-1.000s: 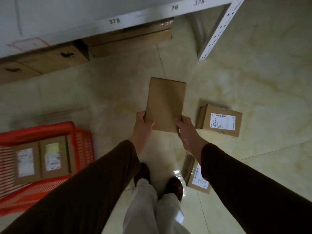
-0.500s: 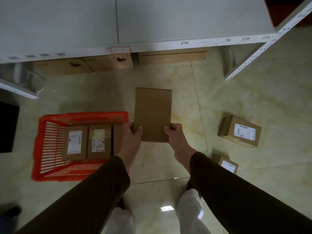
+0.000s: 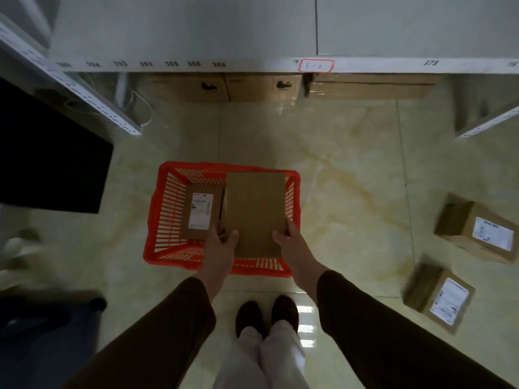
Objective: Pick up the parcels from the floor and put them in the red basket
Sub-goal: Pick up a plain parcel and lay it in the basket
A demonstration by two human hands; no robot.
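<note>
**A:** so what's in the red basket [image 3: 153, 220] right now?

**B:** one labelled parcel [image 3: 200, 211] lying flat on the left side. The plain brown parcel [image 3: 255, 211] is held over the right half, left hand [image 3: 220, 245] and right hand [image 3: 292, 244] each clamped on a near corner.

**A:** any on the floor?

**B:** yep, two labelled boxes off to the right, one farther [image 3: 477, 228], one nearer [image 3: 439, 297], well apart from the basket.

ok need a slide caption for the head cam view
Both hands, left and right, hold a plain parcel over the red basket; two labelled parcels wait on the floor.
</note>
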